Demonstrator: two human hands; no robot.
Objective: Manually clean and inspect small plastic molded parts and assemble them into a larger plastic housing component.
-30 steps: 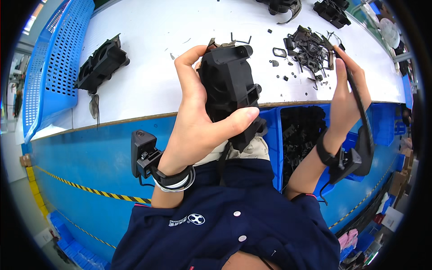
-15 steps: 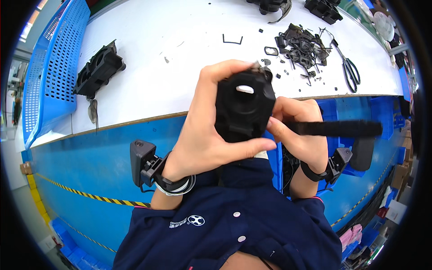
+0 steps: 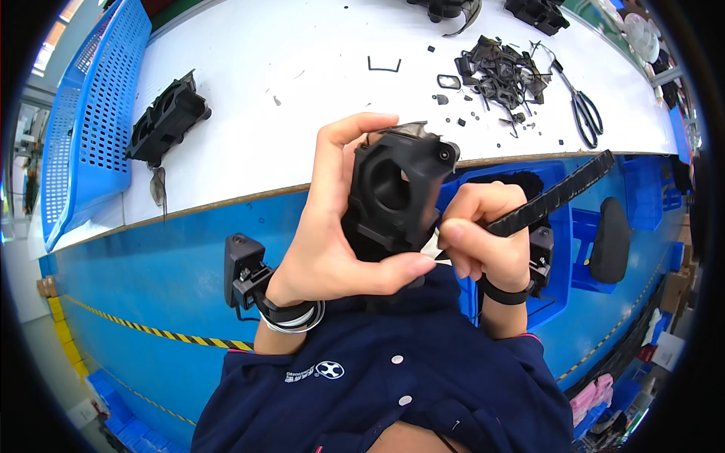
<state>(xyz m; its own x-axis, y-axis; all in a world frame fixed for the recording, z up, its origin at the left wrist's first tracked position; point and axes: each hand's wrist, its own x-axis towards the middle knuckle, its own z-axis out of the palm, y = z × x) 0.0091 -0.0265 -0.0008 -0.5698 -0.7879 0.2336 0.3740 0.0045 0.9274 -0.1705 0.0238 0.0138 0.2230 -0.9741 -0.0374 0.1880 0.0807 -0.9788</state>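
Observation:
In front of my chest, my left hand is wrapped round a black molded plastic housing, fingers over its far side and thumb along its near edge. The housing has a wide round opening and a small round boss at its upper right corner. My right hand is closed on a tool with a long, dark, ribbed handle, which sticks out up and to the right. The tool's working end is at the housing's lower right edge; its shape is hard to make out.
Similar black housings lie at the left and far side of the white table. A blue perforated basket stands left. Black scraps and black-handled scissors lie far right. Blue bins sit below the table edge.
The housing has turned, so its round opening and corner boss now show. The tool's handle has swung from level to slanting upward right. My right hand has moved slightly down and left.

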